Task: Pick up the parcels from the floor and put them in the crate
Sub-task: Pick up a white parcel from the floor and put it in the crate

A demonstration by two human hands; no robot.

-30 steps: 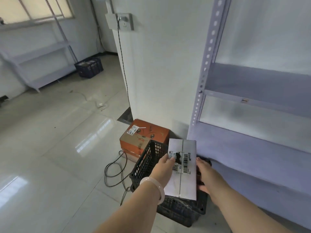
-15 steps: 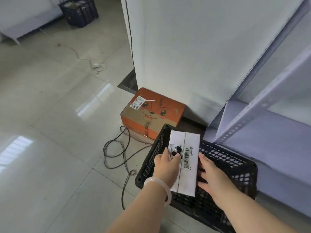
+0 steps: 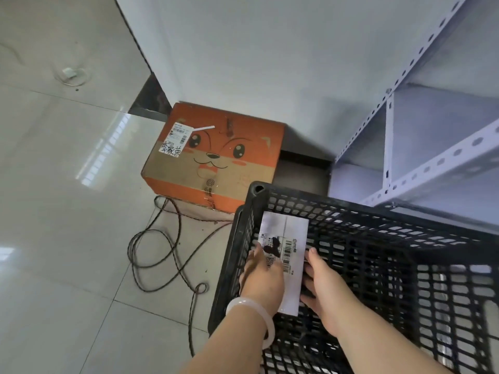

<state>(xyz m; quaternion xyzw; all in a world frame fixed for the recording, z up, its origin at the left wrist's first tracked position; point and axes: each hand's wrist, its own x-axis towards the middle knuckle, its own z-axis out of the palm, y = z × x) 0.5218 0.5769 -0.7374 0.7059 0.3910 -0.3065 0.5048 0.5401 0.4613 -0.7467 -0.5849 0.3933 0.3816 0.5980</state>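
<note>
Moved since a second before: white parcel (image 3: 286, 230), taken from above the rim down inside the crate (image 3: 378, 209), near its left wall. Left hand (image 3: 263, 279) and right hand (image 3: 326, 290) were apart, each gripping one long edge of it, with the release not yet made. Outstanding, by judgement: orange box (image 3: 216, 155), which sat on the floor (image 3: 67, 211) just beyond the crate's far left corner. Cable (image 3: 162, 252) lay alongside.

My left hand (image 3: 263, 276) and right hand (image 3: 324, 282) grip white parcel (image 3: 286, 233) by sides, inside black mesh crate (image 3: 378, 220); orange cartoon-face box (image 3: 216, 157) on floor (image 3: 67, 211) just beyond.
</note>
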